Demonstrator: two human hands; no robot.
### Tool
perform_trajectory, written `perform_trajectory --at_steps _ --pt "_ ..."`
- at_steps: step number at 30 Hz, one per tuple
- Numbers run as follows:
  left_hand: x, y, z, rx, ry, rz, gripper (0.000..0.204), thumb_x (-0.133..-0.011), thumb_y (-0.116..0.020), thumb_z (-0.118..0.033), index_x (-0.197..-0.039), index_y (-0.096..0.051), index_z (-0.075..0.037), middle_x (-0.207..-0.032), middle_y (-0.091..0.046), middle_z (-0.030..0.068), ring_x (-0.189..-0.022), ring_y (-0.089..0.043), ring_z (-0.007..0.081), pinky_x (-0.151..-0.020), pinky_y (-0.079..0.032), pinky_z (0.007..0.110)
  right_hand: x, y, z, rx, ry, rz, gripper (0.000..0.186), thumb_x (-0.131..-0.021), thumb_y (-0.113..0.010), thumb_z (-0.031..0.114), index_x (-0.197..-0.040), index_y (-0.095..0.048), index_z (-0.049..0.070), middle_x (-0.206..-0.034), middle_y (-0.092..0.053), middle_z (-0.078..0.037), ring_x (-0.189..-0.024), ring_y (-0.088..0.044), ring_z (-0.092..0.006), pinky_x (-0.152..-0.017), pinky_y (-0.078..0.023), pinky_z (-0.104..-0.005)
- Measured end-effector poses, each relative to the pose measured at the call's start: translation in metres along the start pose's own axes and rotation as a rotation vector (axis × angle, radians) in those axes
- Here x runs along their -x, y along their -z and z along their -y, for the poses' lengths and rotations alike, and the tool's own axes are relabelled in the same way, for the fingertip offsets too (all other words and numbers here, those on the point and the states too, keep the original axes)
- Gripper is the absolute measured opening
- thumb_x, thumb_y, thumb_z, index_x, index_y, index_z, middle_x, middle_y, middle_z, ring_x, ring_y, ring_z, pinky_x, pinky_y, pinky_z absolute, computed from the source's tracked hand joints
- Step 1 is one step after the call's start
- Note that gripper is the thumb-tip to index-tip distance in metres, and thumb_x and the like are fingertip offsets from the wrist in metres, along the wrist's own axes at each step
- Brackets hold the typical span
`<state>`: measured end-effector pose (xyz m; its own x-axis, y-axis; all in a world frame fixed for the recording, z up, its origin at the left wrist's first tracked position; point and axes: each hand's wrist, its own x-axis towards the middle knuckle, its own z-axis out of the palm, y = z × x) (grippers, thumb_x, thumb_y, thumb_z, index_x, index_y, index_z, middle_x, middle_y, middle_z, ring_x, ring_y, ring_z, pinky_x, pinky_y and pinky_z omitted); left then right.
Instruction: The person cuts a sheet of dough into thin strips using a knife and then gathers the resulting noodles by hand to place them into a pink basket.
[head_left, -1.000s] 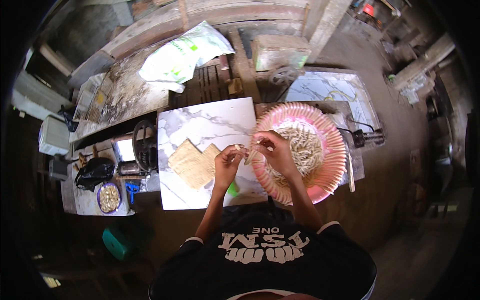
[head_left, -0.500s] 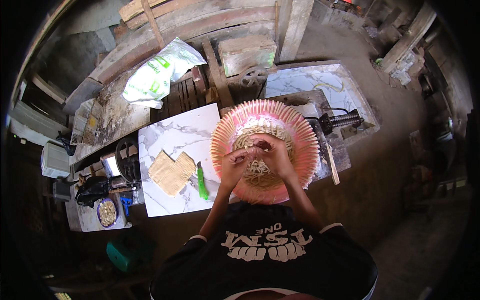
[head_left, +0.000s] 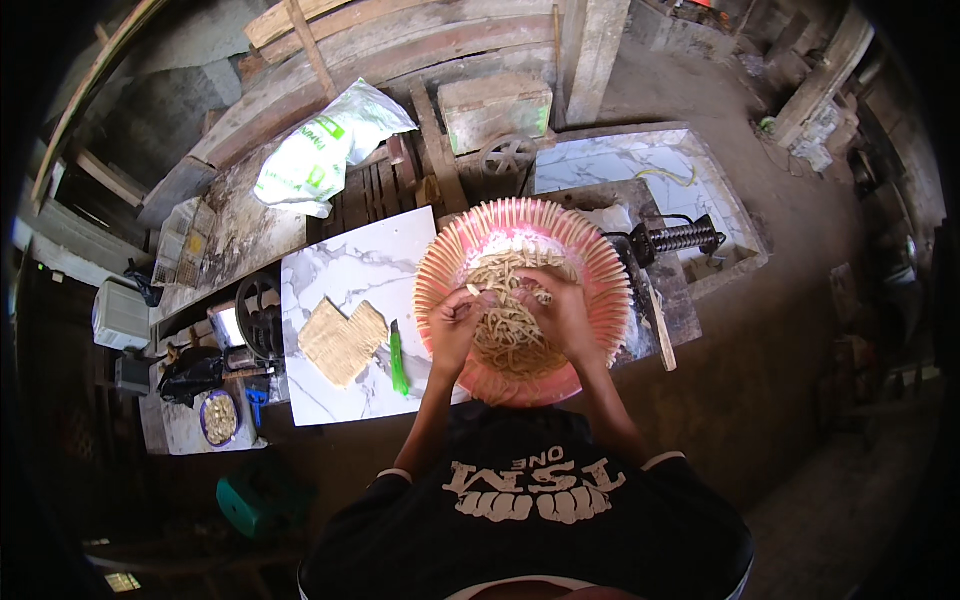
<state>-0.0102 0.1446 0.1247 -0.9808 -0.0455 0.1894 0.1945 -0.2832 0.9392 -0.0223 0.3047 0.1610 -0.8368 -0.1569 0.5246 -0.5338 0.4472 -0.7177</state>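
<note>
A pink basin (head_left: 521,385) has pale sticks lined side by side around its rim and a heap of pale dough strips (head_left: 520,340) inside. My left hand (head_left: 462,305) is over its left part, fingers pinched on a small pale strip (head_left: 474,291). My right hand (head_left: 550,300) is over the heap, fingers curled among the strips; what it holds I cannot make out. Left of the basin, a marble-patterned board (head_left: 313,258) carries a notched tan slab of rolled dough (head_left: 342,340) and a green cutter (head_left: 397,360).
A white sack (head_left: 320,155) lies behind the board. Metal roller machines (head_left: 676,238) stand at both sides. Also at left are a purple bowl of small pieces (head_left: 219,418), a black bag (head_left: 190,375) and a crate (head_left: 178,245). A green stool (head_left: 250,500) is below.
The view has shifted, bringing the basin toward the middle. My hands went from the basin's left edge to over the heap, and since the middle frame they have moved slightly apart.
</note>
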Motion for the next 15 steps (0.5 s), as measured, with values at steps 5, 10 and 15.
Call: perform_trajectory --at_steps 5,10,15 --pt "0.0 -0.009 0.007 0.021 0.01 -0.015 0.011 -0.079 -0.055 0.001 -0.09 -0.057 0.004 -0.082 -0.06 0.0039 -0.076 -0.055 0.0061 -0.069 -0.043 0.018 0.007 -0.016 -0.013 -0.263 -0.051 0.337 0.022 -0.073 -0.061 0.008 -0.094 -0.056 0.002 -0.082 -0.058 -0.014 -0.072 -0.055 -0.0261 -0.066 -0.043 -0.0325" --pt "-0.005 -0.012 0.001 0.028 -0.008 -0.039 0.013 -0.079 -0.054 0.002 -0.092 -0.057 0.004 -0.082 -0.06 0.0044 -0.076 -0.054 0.0064 -0.069 -0.043 0.019 0.014 -0.007 -0.016 -0.241 -0.25 0.334 0.019 -0.072 -0.062 0.006 -0.09 -0.058 0.0 -0.068 -0.057 -0.012 -0.06 -0.051 -0.0154 -0.059 -0.042 -0.027" --pt "-0.005 -0.003 0.009 -0.091 -0.014 -0.058 0.017 -0.08 -0.055 -0.003 -0.095 -0.056 0.005 -0.082 -0.06 0.0034 -0.076 -0.054 0.0072 -0.067 -0.043 0.019 0.011 0.0 -0.018 -0.032 -0.233 0.129 0.02 -0.073 -0.061 0.01 -0.09 -0.058 0.0 -0.07 -0.058 -0.013 -0.061 -0.055 -0.0222 -0.059 -0.043 -0.0291"
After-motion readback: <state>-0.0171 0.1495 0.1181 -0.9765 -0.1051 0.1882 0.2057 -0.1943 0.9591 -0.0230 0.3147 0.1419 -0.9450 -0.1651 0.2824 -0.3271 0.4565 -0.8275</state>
